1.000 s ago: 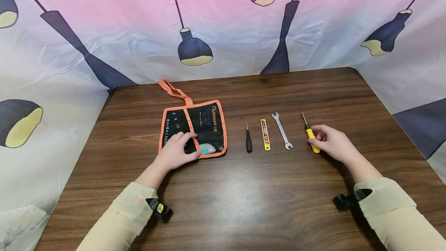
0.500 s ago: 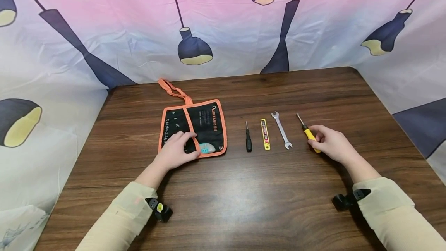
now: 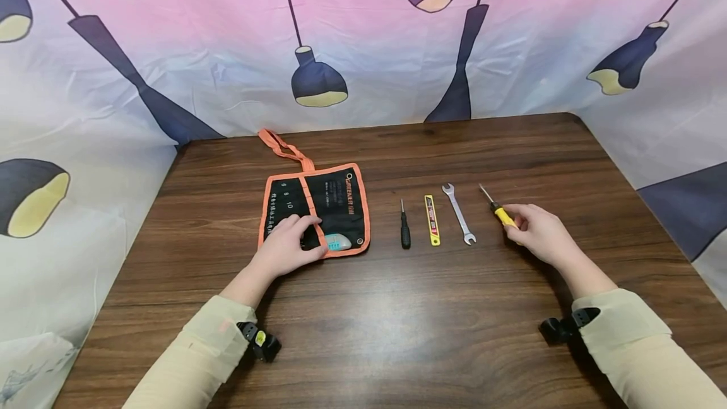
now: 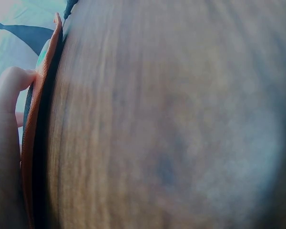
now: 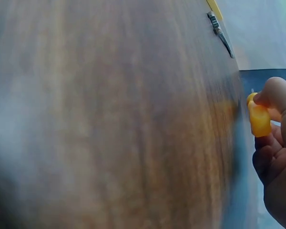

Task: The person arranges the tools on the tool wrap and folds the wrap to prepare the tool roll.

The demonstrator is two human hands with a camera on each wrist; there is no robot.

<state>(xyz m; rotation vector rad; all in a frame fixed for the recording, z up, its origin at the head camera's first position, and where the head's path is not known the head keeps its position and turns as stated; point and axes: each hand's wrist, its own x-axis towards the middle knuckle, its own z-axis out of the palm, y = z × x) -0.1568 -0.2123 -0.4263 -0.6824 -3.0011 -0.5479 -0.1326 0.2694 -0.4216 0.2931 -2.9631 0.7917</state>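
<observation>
My left hand rests on the black tool pouch with orange trim, its fingers spread over the lower left part. In the left wrist view the thumb touches the orange edge. A grey-and-teal object sticks out of the pouch's pocket by the thumb; its kind is unclear. On the right, my right hand pinches the yellow handle of a screwdriver between thumb and fingers, its metal shaft pointing up and left. The handle's end shows in the right wrist view.
Between the hands lie a small black screwdriver, a flat yellow labelled strip and a double open-ended wrench, side by side. An orange strap runs from the pouch toward the table's back edge. Behind the wooden table hangs a printed cloth.
My right hand has closed around the screwdriver's handle, and its tip has swung to the left. My left hand and the pouch stay as they were.
</observation>
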